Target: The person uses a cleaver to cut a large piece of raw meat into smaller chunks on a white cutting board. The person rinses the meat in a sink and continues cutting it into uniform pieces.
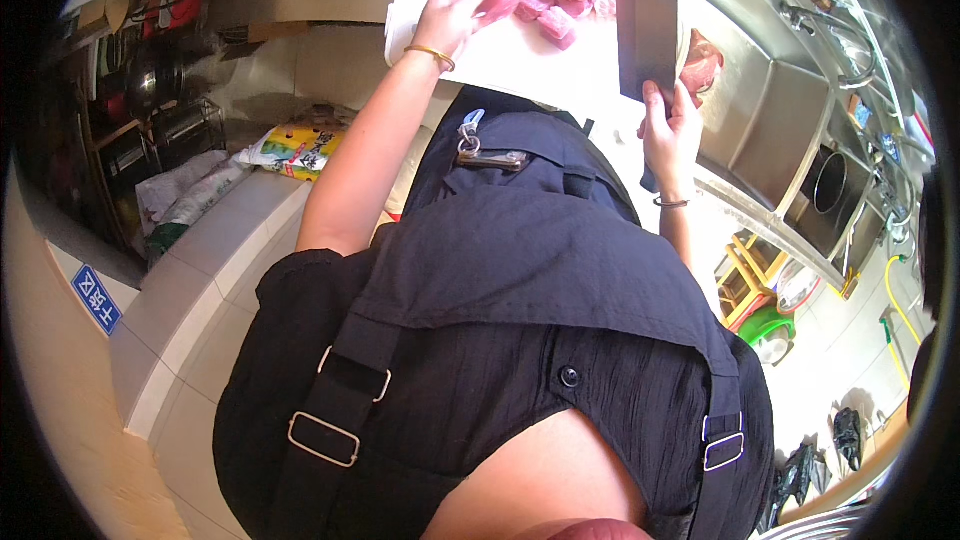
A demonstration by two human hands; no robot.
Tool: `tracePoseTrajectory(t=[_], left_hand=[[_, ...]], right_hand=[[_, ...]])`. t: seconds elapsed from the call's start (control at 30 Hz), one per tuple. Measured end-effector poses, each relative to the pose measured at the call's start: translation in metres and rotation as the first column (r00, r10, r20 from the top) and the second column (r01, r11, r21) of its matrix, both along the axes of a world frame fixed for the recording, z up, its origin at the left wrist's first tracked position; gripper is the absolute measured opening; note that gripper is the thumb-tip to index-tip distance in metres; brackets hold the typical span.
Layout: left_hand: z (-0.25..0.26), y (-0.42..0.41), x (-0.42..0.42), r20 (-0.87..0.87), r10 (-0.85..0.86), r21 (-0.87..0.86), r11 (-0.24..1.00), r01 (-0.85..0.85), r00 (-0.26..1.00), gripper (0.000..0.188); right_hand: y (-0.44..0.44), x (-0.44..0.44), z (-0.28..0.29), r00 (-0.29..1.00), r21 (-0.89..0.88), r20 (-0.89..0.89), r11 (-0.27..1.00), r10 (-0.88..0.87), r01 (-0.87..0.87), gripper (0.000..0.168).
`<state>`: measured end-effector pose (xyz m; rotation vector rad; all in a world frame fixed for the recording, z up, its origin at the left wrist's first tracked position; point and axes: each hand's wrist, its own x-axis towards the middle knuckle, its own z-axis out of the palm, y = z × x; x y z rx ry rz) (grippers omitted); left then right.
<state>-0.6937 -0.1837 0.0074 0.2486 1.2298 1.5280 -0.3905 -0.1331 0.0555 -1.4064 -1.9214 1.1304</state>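
Note:
At the top of the head view, a white cutting board [517, 52] carries several chunks of raw meat [556, 24]. My left hand [451, 9], with a yellow bangle at its wrist, holds a piece of raw meat [501, 3] over the board, just left of the pile. My right hand [673, 127] grips the handle of a cleaver [646, 22], whose broad dark blade points away from me over the board's right side. A larger piece of raw meat [702, 64] lies to the right of the board, partly hidden behind the blade and hand.
A stainless steel sink [787, 127] with faucets stands to the right. Below it are wooden stools [746, 277] and a green basin [766, 331]. On the left, a yellow printed sack [296, 150] rests on a tiled ledge [225, 229]. Black plastic bags [799, 472] are at lower right.

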Motion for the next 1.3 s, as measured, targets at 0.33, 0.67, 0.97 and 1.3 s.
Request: tracePoseTrajectory(t=[0.33, 0.67, 0.97, 1.3], left_hand=[[-0.045, 0.026, -0.012, -0.983, -0.139, -0.131, 0.989, 0.072, 0.12, 0.041], [-0.024, 0.082, -0.006, -0.976, -0.135, -0.146, 0.988, -0.055, 0.169, 0.042], [-0.129, 0.086, -0.108, -0.924, -0.345, -0.285, 0.91, -0.302, -0.167, 0.049], [-0.026, 0.018, -0.082, -0.449, 0.071, -0.029, 0.995, -0.095, 0.891, 0.023]], right_hand=[[-0.009, -0.001, 0.021, 0.994, -0.126, 0.103, 0.992, 0.03, -0.017, 0.024], [-0.025, 0.003, 0.009, 0.977, 0.022, 0.177, 0.992, 0.118, -0.124, 0.021], [-0.026, -0.031, 0.009, 0.801, -0.035, 0.454, 0.906, 0.391, -0.422, 0.023], [0.008, -0.048, -0.014, 0.778, 0.059, 0.532, 0.902, 0.334, -0.428, 0.016]])
